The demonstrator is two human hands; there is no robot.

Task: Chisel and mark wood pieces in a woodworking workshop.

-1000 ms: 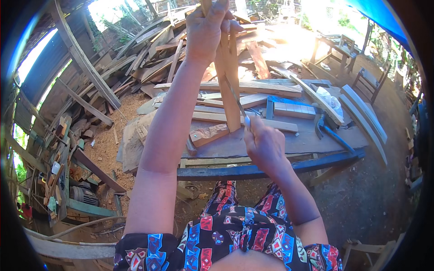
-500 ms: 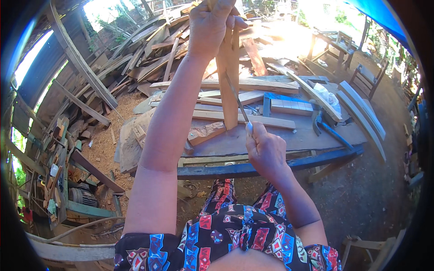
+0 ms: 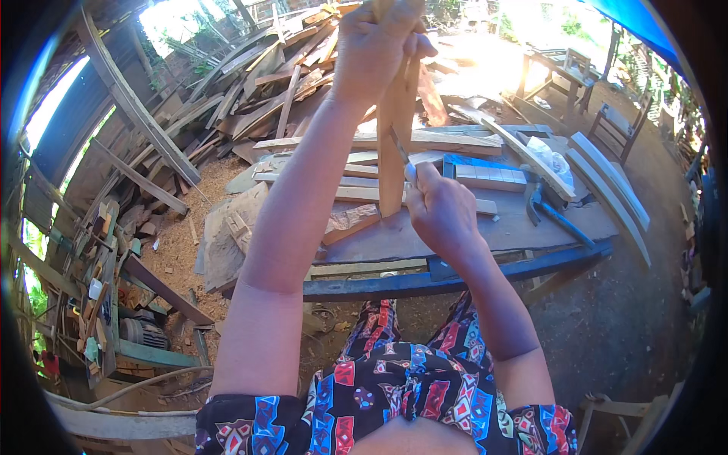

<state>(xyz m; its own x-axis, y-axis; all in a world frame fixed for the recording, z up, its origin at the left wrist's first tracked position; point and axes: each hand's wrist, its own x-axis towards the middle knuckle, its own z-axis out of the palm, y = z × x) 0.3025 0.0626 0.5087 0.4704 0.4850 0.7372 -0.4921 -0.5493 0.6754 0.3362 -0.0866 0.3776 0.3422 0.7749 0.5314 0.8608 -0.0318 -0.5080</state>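
Note:
My left hand (image 3: 375,57), at the top of the view, is wrapped round the upper part of a long wooden board (image 3: 392,140). The board stands nearly upright, its lower end at the worktable (image 3: 364,249). My right hand (image 3: 446,208) is closed round the pale handle of a narrow-bladed tool (image 3: 400,144). Its thin, tapered metal blade slants up and left against the board's right side; the kind of tool is not clear. A rough-edged wood piece (image 3: 353,223) lies left of the board's foot.
Several wood strips (image 3: 447,142) lie across the table. On the right are a blue-handled hammer (image 3: 563,224) and a white plastic bag (image 3: 552,161). A large pile of scrap wood (image 3: 250,106) fills the back left. A wooden chair (image 3: 618,133) stands far right.
My right hand has moved up and forward with the tool, so less of the blade shows beside the board. My left hand and the board appear slightly further right.

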